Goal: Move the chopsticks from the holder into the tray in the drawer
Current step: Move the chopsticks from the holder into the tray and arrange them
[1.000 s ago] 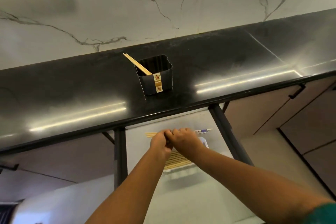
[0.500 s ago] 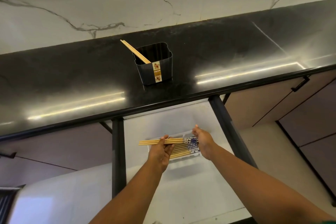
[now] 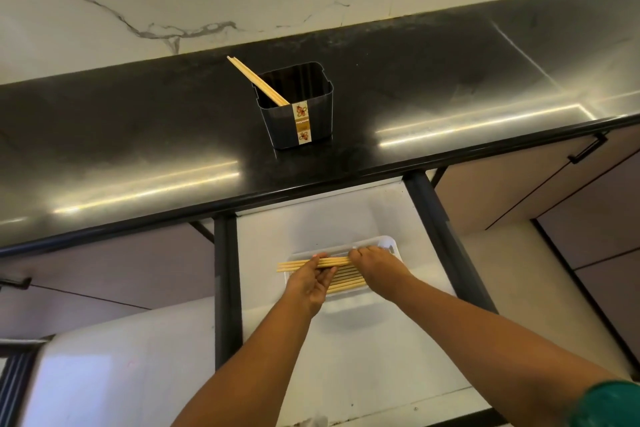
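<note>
A black ribbed holder (image 3: 300, 121) with a gold label stands on the dark counter, with two wooden chopsticks (image 3: 256, 80) leaning out of its left corner. Below, in the open white drawer (image 3: 311, 218), lies a clear tray (image 3: 388, 242) with several chopsticks (image 3: 346, 282) lying side by side. My left hand (image 3: 310, 282) grips a small bundle of chopsticks (image 3: 294, 264) held level just over the tray. My right hand (image 3: 375, 263) rests on the right end of that bundle, covering the tips.
The black counter (image 3: 138, 156) overhangs the back of the drawer. Black drawer rails (image 3: 227, 288) run along both sides. Beige cabinet fronts with a black handle (image 3: 588, 148) are at the right. A marble wall rises behind the counter.
The hands came apart, showing a bundle of chopsticks above the tray, then closed in again; the bundle now sits lower, close over the tray, with the right hand on its end.
</note>
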Demonstrator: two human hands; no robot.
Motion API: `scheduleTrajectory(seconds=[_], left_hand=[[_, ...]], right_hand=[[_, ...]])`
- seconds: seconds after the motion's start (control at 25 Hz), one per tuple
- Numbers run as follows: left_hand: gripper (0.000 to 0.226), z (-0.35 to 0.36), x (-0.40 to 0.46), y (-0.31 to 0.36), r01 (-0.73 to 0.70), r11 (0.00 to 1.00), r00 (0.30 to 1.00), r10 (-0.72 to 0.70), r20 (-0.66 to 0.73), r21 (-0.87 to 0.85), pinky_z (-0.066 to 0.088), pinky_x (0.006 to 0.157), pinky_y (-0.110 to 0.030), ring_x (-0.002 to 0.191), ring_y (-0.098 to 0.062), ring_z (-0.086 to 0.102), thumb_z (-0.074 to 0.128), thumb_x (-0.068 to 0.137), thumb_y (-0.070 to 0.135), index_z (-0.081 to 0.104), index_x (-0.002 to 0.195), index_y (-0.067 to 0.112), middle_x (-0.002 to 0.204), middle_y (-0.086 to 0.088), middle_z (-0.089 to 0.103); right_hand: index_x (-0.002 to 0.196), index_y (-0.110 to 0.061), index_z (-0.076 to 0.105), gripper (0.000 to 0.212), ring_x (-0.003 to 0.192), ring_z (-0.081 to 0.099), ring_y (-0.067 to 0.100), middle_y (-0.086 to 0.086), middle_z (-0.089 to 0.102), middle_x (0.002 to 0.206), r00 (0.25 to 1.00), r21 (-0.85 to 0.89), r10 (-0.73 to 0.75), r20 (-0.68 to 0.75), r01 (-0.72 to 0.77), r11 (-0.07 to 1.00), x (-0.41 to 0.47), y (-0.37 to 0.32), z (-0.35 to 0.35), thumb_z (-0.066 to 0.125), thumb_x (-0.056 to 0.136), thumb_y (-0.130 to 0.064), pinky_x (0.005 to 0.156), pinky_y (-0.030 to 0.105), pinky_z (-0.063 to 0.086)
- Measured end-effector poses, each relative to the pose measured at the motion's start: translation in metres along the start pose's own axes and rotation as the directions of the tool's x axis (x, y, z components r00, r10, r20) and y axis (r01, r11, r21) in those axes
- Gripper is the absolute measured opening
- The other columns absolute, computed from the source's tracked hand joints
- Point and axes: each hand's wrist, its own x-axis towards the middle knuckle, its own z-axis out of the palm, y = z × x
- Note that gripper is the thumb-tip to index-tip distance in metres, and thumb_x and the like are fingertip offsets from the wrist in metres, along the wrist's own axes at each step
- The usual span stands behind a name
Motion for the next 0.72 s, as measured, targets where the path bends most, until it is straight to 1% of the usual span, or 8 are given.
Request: scheduleTrajectory(seconds=[0.08,0.2,0.24,0.32,0.4,0.56,0.64,0.72], left_hand=[[0.011,-0.016,0.005,0.017,-0.037,0.999,0.997,0.035,-0.074,-0.018,0.058,0.058,-0.029,0.079,-0.026,0.062,0.056,0.091,0.005,0.062,0.088,-0.004,0.088,-0.019,0.06],[0.017,-0.055,0.015,0.045,-0.142,0.989,0.978,0.134,-0.157,-0.035,0.058,0.07,-0.03,0.083,-0.025,0.068,0.055,0.092,0.007,0.062,0.104,-0.004,0.095,-0.019,0.067],[0.019,-0.064,0.02,0.051,-0.181,0.983,0.968,0.183,-0.17,0.029,0.057,0.074,-0.031,0.089,-0.025,0.068,0.054,0.093,0.007,0.061,0.108,-0.004,0.101,-0.019,0.068],[0.025,-0.074,0.029,0.05,-0.213,0.924,0.943,0.279,-0.18,0.316,0.049,0.09,-0.037,0.107,-0.031,0.062,0.051,0.093,0.005,0.058,0.117,-0.001,0.12,-0.021,0.062],[0.029,-0.079,0.037,0.038,-0.191,0.815,0.924,0.338,-0.18,0.547,0.044,0.095,-0.04,0.106,-0.03,0.058,0.053,0.093,0.012,0.057,0.121,0.006,0.126,-0.02,0.058],[0.045,-0.082,0.041,0.015,-0.063,0.715,0.961,0.232,-0.152,0.696,0.042,0.098,-0.044,0.112,-0.029,0.051,0.045,0.096,0.039,0.043,0.135,0.016,0.126,-0.005,0.052],[0.042,-0.083,0.041,0.008,-0.049,0.679,0.969,0.21,-0.131,0.733,0.042,0.094,-0.042,0.102,-0.025,0.05,0.042,0.097,0.043,0.046,0.129,0.017,0.117,-0.005,0.051],[0.039,-0.082,0.04,0.007,-0.072,0.678,0.964,0.236,-0.123,0.731,0.042,0.09,-0.039,0.097,-0.022,0.048,0.039,0.097,0.043,0.047,0.125,0.018,0.114,-0.006,0.052]], right_hand=[[0.132,-0.014,0.044,0.039,0.121,0.057,0.025,0.006,0.059,0.132,0.999,-0.031,0.026,0.036,-0.025,0.999,0.005,0.008,0.0,0.056,0.095,-0.019,0.103,0.039,0.043],[0.133,-0.013,0.046,0.041,0.122,0.056,0.025,0.008,0.059,0.132,0.992,-0.067,0.052,0.116,-0.044,0.997,0.014,0.017,0.005,0.058,0.094,-0.017,0.104,0.038,0.043],[0.136,-0.011,0.044,0.045,0.125,0.053,0.027,0.01,0.057,0.135,0.988,-0.07,0.048,0.149,-0.038,0.997,0.017,0.018,0.008,0.058,0.093,-0.015,0.106,0.038,0.042],[0.14,-0.009,0.039,0.05,0.127,0.05,0.03,0.013,0.053,0.138,0.976,-0.094,0.048,0.213,-0.029,0.995,0.022,0.016,0.014,0.056,0.093,-0.012,0.107,0.04,0.039],[0.14,-0.008,0.039,0.049,0.128,0.049,0.032,0.014,0.052,0.139,0.966,-0.109,0.075,0.249,-0.049,0.993,0.027,0.012,0.02,0.055,0.093,-0.008,0.108,0.043,0.038],[0.134,-0.012,0.049,0.047,0.128,0.048,0.032,0.015,0.052,0.138,0.952,-0.081,0.11,0.286,-0.09,0.993,0.036,0.008,0.026,0.059,0.089,-0.003,0.106,0.043,0.04],[0.136,-0.014,0.048,0.05,0.131,0.045,0.032,0.013,0.05,0.141,0.949,-0.089,0.119,0.293,-0.097,0.991,0.038,0.008,0.028,0.061,0.089,-0.005,0.108,0.044,0.038],[0.137,-0.014,0.047,0.05,0.132,0.044,0.031,0.012,0.047,0.142,0.95,-0.071,0.118,0.288,-0.102,0.992,0.038,0.01,0.03,0.059,0.09,-0.005,0.109,0.044,0.037]])
